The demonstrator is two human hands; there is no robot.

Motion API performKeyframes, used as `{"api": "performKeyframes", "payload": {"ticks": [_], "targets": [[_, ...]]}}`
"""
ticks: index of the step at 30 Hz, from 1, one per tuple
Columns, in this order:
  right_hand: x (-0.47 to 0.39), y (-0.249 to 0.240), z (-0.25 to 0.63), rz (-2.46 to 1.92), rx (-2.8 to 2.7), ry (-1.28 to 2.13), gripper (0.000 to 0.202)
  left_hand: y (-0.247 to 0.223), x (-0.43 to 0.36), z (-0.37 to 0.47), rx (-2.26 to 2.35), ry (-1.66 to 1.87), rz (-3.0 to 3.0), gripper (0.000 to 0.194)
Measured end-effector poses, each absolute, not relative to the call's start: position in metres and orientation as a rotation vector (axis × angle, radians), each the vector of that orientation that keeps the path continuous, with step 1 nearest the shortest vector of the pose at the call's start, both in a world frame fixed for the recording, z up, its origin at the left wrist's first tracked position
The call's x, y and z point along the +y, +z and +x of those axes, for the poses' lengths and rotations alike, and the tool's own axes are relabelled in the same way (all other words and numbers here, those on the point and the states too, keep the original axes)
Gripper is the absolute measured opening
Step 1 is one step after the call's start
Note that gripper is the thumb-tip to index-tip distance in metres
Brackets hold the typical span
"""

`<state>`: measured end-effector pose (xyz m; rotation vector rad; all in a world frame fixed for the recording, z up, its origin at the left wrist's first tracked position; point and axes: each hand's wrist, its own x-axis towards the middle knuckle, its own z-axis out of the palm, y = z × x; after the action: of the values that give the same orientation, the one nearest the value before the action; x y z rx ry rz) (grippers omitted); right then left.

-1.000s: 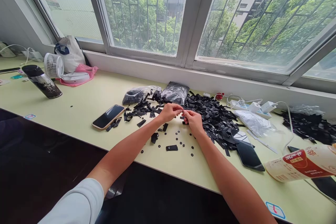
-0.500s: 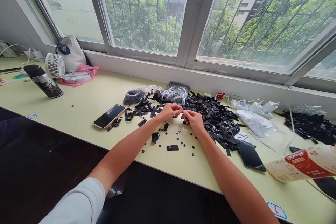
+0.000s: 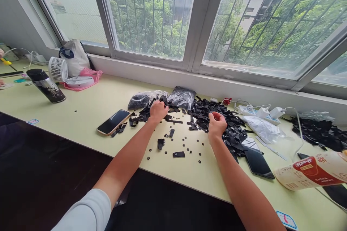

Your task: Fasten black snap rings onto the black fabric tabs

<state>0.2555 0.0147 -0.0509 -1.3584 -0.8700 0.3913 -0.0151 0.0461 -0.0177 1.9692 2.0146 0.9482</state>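
I see my left hand [image 3: 158,110], fingers curled, resting on the smaller scatter of black strips [image 3: 143,114] by the desk's [image 3: 89,104] far edge; whether it grips one, I cannot tell. My right hand [image 3: 217,124], loosely cupped, touches the large strip pile [image 3: 217,113] to the right.

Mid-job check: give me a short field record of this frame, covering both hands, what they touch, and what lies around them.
left hand: on the small pile of black strips, fingers curled; grip hidden
right hand: on the large pile of black strips, fingers curled; contents not visible
between hands: loose black strips and small black rings on the table
left of hands: phone, face up
right of hands: second phone, power strip
behind: two bags of black parts
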Motion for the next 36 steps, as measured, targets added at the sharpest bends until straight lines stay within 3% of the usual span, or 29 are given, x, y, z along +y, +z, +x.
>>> {"api": "performKeyframes", "payload": {"ticks": [4, 9, 13, 19, 25, 33, 36], "targets": [[0.013, -0.045, 0.260, -1.545, -0.844, 0.006, 0.043, -0.023, 0.050, -0.023, 2.069, 0.747, 1.998, 0.012], [0.000, -0.034, 0.243, -1.489, -1.054, -0.072, 0.038, -0.022, 0.048, -0.017, 2.026, 0.710, 2.104, 0.021], [-0.008, -0.031, 0.233, -1.444, -1.168, 0.001, 0.030, -0.024, 0.046, -0.011, 1.880, 0.727, 2.265, 0.032], [-0.009, -0.035, 0.232, -1.496, -1.246, 0.102, 0.027, -0.028, 0.047, -0.009, 1.794, 0.696, 2.244, 0.028], [-0.006, -0.037, 0.235, -1.444, -1.334, 0.194, 0.026, -0.020, 0.044, -0.006, 1.678, 0.880, 2.155, 0.023], [-0.012, -0.031, 0.219, -1.107, -1.629, 0.561, 0.056, 0.003, 0.027, 0.019, 0.895, 0.985, 1.690, 0.045], [-0.013, -0.034, 0.215, -1.080, -1.659, 0.637, 0.045, 0.005, 0.023, 0.021, 0.822, 0.891, 1.544, 0.051]]}}
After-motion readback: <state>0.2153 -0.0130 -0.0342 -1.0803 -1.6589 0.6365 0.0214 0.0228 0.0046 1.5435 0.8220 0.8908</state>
